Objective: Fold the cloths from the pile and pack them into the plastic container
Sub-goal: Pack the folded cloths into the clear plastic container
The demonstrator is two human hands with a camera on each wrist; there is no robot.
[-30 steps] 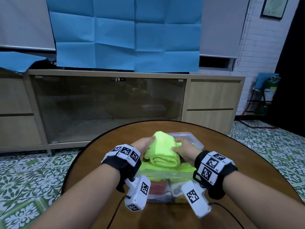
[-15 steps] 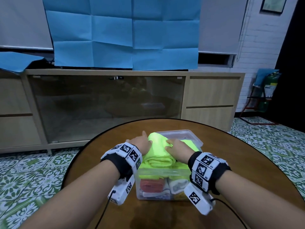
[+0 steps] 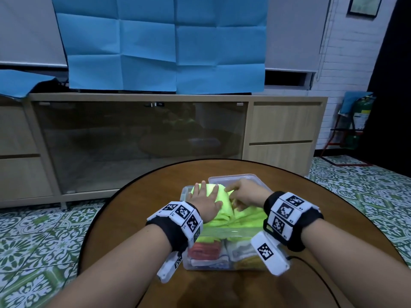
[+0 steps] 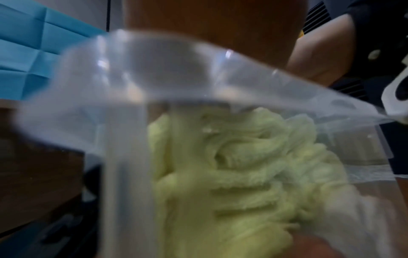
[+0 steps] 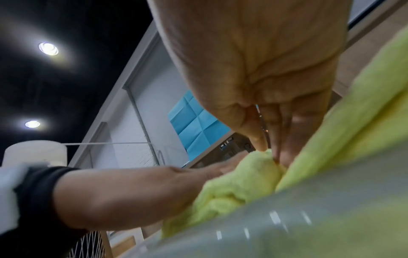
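A clear plastic container [image 3: 229, 231] stands on the round wooden table, packed with red, white and yellow folded cloths. On top lies a neon yellow-green cloth [image 3: 249, 216], also seen through the container wall [image 4: 154, 78] as the yellow-green cloth [image 4: 232, 174]. My left hand [image 3: 204, 200] lies flat on the cloth's left half, fingers spread, pressing it down. My right hand [image 3: 244, 193] is at the cloth's middle crease. In the right wrist view the right hand's fingertips [image 5: 280, 157] pinch a fold of the cloth [image 5: 243, 183], beside my left hand [image 5: 132, 188].
The container's clear lid [image 3: 233, 179] lies just behind it. The brown table [image 3: 333, 207] has bare wood on both sides. A black cable [image 3: 311, 266] trails from my right wrist. A long wooden cabinet [image 3: 282, 130] with a glass front stands beyond the table.
The folded yellow-green cloth went from held above the container down onto the packed cloths. My left hand flattened on top of it; my right hand shifted to the crease.
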